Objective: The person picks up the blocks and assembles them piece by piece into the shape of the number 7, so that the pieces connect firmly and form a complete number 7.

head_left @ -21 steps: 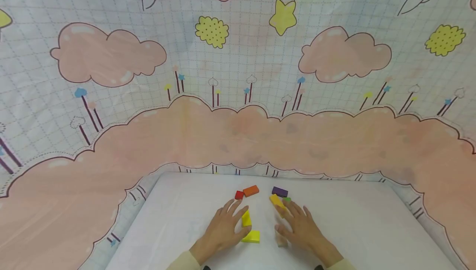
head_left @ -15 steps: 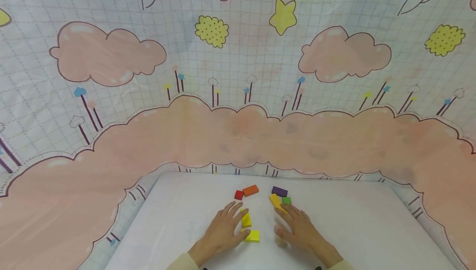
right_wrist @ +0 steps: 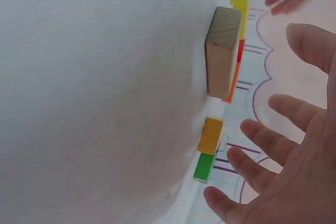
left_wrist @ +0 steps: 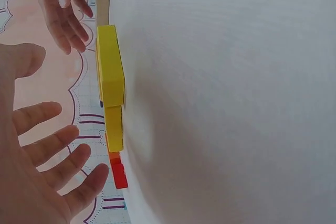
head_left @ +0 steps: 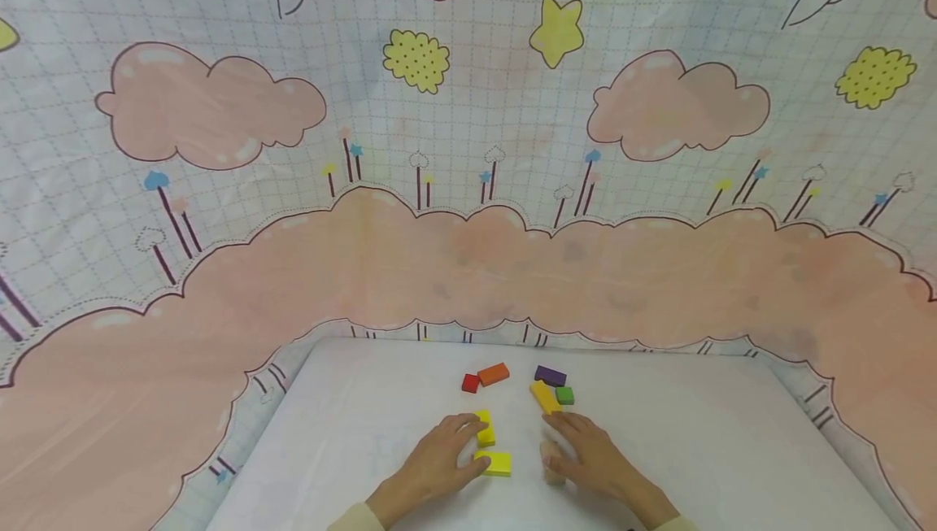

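Right now your left hand (head_left: 432, 466) sits low in the middle of the head view, with its fingers spread and loose. It holds nothing. Just beside its fingertips lie two yellow blocks: the near yellow block (head_left: 497, 463) by your thumb and the far yellow block (head_left: 483, 428) a little higher up. In the left wrist view your fingers (left_wrist: 50, 150) hang apart from the near yellow block (left_wrist: 110, 72), not touching it.

Your right hand (head_left: 596, 458) is just to the right, also wide and loose, holding nothing. A plain wooden block (head_left: 551, 466) lies by its thumb. In the right wrist view the wooden block (right_wrist: 223, 51) lies apart from your fingers (right_wrist: 268, 140).

Higher up on the white table (head_left: 732, 441) are a red block (head_left: 471, 383), an orange block (head_left: 494, 373), a purple block (head_left: 550, 376), a green block (head_left: 564, 395) and a long yellow-orange block (head_left: 545, 397).
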Demonstrator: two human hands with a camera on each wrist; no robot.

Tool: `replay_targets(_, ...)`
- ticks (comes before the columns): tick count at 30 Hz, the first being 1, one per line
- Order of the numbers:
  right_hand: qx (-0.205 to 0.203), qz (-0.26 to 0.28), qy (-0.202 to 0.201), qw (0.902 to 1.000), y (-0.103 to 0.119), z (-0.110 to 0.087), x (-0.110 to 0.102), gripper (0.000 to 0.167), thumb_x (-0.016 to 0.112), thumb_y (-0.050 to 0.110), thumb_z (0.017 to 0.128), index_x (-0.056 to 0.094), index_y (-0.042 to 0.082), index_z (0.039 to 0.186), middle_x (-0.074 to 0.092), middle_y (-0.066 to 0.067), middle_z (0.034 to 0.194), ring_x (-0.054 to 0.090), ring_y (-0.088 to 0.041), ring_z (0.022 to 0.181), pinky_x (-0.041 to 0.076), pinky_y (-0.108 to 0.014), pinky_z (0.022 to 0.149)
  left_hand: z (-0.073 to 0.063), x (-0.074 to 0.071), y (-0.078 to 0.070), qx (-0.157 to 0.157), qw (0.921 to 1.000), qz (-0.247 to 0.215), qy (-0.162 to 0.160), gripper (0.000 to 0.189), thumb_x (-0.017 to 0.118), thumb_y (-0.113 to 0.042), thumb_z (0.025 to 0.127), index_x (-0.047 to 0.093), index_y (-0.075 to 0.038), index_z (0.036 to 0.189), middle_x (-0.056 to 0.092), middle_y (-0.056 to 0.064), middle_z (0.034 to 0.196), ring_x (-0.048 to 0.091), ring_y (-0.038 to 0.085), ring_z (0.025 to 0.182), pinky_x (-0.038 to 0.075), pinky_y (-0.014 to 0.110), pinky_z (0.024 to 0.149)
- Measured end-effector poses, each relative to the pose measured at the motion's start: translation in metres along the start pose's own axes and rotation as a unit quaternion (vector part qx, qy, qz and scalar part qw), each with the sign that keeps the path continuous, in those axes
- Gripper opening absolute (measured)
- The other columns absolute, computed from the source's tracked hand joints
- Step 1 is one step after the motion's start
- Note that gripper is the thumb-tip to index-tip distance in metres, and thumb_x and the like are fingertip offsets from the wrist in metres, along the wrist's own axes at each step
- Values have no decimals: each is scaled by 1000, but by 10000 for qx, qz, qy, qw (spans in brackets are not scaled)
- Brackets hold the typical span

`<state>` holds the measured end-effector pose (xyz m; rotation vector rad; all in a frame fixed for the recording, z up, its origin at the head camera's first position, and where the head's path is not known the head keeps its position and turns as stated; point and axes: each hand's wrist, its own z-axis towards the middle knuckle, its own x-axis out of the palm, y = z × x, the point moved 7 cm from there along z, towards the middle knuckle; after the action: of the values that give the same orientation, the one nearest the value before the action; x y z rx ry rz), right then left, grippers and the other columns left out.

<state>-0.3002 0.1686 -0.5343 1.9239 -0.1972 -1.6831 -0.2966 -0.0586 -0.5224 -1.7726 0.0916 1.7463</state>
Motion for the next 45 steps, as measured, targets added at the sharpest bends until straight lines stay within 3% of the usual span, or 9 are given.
replay_targets(8, -70, 127, -19, 9999, -3, -3, -1, 64, 63, 54, 90, 52, 18, 142, 49, -12, 147, 41, -39, 137, 32, -66, 108, -2, 5, 7, -129, 9990, -346, 254, 42, 65, -47, 90, 63, -24, 125, 59, -3, 132, 57, 19, 120, 50, 45, 100)
replay_targets(16, 295, 684, 164, 9971, -16, 0, 4, 63, 71, 48, 85, 56, 15, 136, 52, -14, 144, 45, -40, 134, 35, -62, 108, 1, 14, 16, -400, 9929, -979, 538, 34, 70, -41, 89, 65, -26, 118, 62, -11, 120, 58, 12, 111, 48, 46, 102)
replay_targets(24, 480, 849, 101, 9952, -19, -2, 3, 56, 76, 42, 82, 61, 16, 129, 61, -9, 131, 54, -35, 122, 41, -59, 103, 2, 17, 19, -516, 9905, -1132, 579, 33, 73, -35, 87, 67, -23, 116, 62, -13, 110, 54, 6, 95, 51, 41, 97)
replay_targets(30, 267, 881, 184, 9956, -17, -3, 3, 47, 76, 33, 84, 63, 16, 125, 65, -1, 118, 58, -26, 111, 45, -56, 99, 3, 19, 20, -462, 9891, -1227, 665, 31, 73, -32, 87, 68, -23, 117, 64, -13, 111, 54, 6, 97, 50, 41, 99)
replay_targets(45, 308, 759, 153, 9965, -20, 2, 5, 39, 77, 28, 83, 66, 18, 119, 66, 3, 115, 59, -23, 110, 46, -53, 100, 6, 25, 24, -426, 9871, -1318, 810, 27, 71, -26, 89, 70, -25, 116, 66, -14, 114, 54, 5, 99, 48, 42, 100)
